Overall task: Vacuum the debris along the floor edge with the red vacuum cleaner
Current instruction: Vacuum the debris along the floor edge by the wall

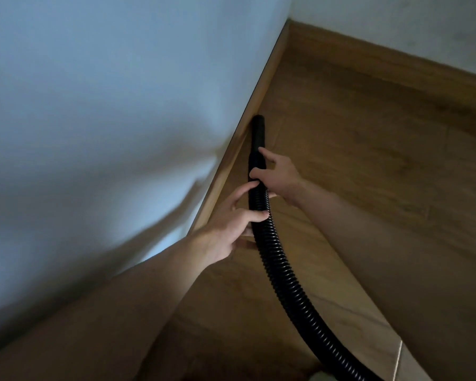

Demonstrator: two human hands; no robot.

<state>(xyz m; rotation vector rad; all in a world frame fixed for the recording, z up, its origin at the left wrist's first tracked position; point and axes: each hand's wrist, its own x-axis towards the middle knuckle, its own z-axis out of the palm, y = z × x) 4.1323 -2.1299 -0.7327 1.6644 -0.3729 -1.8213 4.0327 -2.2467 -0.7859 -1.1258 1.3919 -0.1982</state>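
hose: black, ribbed; enters at the bottom edge of view and curves up across the floor between the two forearms toward the wall edge.
vacuum body: out of view; only the hose and its end piece show. Red colour not checkable here.
pale strip: thin light line on the floor near the bottom edge, just right of the hose; cannot tell what it is.
left forearm: bare, comes in from the bottom-left, running along the wall side.
left hand: grip narrow and closed on the hose; thumb over the top, fingers wrapped from the wall side, on the ribbed part just below the smooth end piece.
right forearm: bare, comes in from the right edge, over the floor.
right hand: grip closed on the hose just ahead of the left hand, at the joint between ribbed part and smooth tube; index finger stretched forward along the tube. Hands nearly touching.
nozzle: smooth black tube, no brush head visible; lies just beside the skirting, roughly parallel to it, tip pointing toward the room corner.
tip contact: low at the floor edge; cannot tell if it touches the floor or the skirting.
floor: wood-look boards, brown, dim light.
debris: none resolvable along the edge; too dark and soft.
skirting: wood-tone strip at the wall's foot, runs diagonally up to the corner.
left wall: pale, with soft arm shadows.
far wall: pale, with its own skirting; meets the left wall at the corner near the top, well beyond the nozzle tip.
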